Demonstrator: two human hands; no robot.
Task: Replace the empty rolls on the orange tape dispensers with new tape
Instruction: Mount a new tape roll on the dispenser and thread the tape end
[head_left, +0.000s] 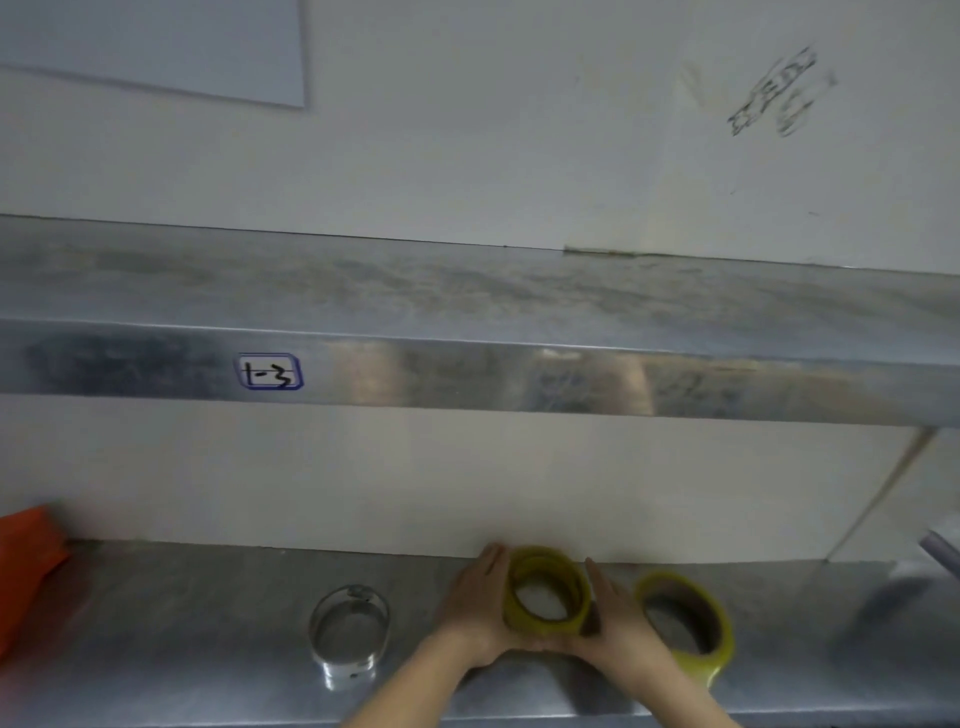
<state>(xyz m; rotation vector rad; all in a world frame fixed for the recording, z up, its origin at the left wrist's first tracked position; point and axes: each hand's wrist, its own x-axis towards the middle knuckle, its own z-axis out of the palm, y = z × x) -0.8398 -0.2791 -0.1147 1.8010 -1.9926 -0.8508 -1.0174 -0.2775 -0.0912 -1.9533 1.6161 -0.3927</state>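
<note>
Head view, looking down at a steel tabletop set against a pale wall; picture soft with blur.

Your left hand and right hand flank a yellow tape roll near the middle of the tabletop, close to the wall; left palm lies flat on its left side, right palm on its right side; fingers of both run fairly straight, pointing away from you, not curled round it; heels of the hands nearly meet under its near edge; thumbs hidden. The roll is tipped so its hole faces you; several ridges show round its rim, so it may be more than one roll pressed together, cannot tell; cannot tell whether it rests on the steel or is lifted.

Second yellow roll just beside your right hand, to the right; also tipped, hole toward you; not held.

Clear ring to the left of your left hand, apart from it; lying on the tabletop, hole up.

Orange thing at the far left edge, cut off by the frame; too blurred to tell what it is.

Steel shelf runs across above the tabletop; a small label with a blue border and handwritten marks sits on its front lip, left of centre.

Dark scribble on the wall, upper right.
</note>
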